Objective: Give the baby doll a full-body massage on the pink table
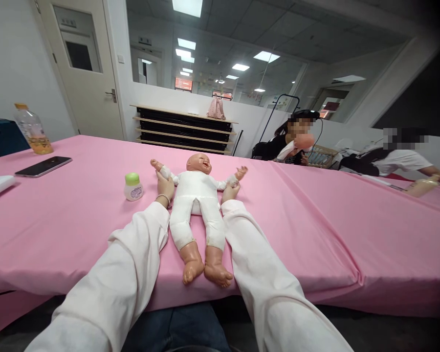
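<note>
Fingers (pixel 235 187) of both hands (pixel 165 188) (pixel 230 193) curled around the doll's arms (pixel 165 171), green-lidded jar (pixel 133 187) and phone (pixel 44 166) leftward.

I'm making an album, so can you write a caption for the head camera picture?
The left hand and right hand hold a doll by its arms on a pink cloth.

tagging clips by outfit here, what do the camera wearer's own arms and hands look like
The left sleeve and right sleeve are long, loose and creased, in plain pale pinkish white, with no print or cables visible. The left hand and right hand are ungloved. A bracelet of small, pale beads circles the left wrist; none shows on the right.
</note>
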The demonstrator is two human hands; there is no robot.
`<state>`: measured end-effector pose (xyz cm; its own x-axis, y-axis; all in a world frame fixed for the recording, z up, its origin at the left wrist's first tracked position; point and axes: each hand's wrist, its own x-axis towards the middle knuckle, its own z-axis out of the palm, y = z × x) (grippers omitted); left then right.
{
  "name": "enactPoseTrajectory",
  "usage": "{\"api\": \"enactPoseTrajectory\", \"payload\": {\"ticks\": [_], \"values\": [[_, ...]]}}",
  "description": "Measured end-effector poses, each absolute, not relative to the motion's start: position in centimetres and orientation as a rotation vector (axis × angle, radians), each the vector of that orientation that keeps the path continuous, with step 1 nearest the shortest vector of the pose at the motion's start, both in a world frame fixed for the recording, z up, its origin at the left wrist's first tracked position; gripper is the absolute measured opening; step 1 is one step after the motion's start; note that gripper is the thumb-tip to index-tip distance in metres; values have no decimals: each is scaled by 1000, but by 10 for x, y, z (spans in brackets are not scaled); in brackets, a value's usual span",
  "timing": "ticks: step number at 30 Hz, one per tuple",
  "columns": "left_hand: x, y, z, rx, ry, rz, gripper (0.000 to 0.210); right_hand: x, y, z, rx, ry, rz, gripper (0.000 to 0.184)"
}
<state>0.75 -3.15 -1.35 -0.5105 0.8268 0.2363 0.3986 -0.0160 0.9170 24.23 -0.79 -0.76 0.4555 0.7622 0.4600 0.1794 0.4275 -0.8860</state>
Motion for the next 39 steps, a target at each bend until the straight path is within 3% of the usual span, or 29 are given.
{"api": "enactPoseTrajectory", "payload": {"ticks": [6, 10, 14, 39], "values": [[0, -7, -37, 1246, 1803, 1759, 74, 251, -2, -15, -1268, -973, 313, 46], [2, -13, -30, 1172, 1854, 1662, 73, 246, 8, -17, -1320, -736, 232, 49], [7, -28, -15, 1133, 1869, 1622, 71, 242, 5, -18, -1307, -569, 368, 57], [10, -36, -7, 1291, 1924, 1609, 72, 229, -15, -3, -1151, -1141, 202, 64]]}}
